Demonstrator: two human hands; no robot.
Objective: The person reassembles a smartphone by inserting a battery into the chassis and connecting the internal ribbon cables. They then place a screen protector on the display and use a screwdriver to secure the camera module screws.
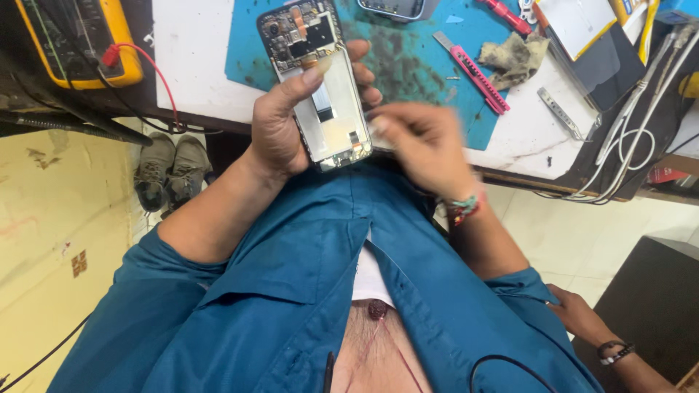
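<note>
My left hand (280, 127) grips an opened phone (320, 94) with its back cover off, so the circuit board and camera show at the top and a pale panel below. The thumb lies across the phone's middle and the fingers wrap its right edge. My right hand (422, 145) is blurred, with its fingertips pinched together at the phone's lower right edge. Whether they hold a small pale piece I cannot tell. Both hands hover over the near edge of a white table (196, 51), above my blue shirt.
A stained blue mat (415, 65) carries a pink utility knife (473, 73), a rag (513, 54) and another phone (393, 7). A yellow multimeter (80, 36) sits far left, white cables (633, 145) right, shoes (167, 171) on the floor. Another person's hand (579, 316) is at lower right.
</note>
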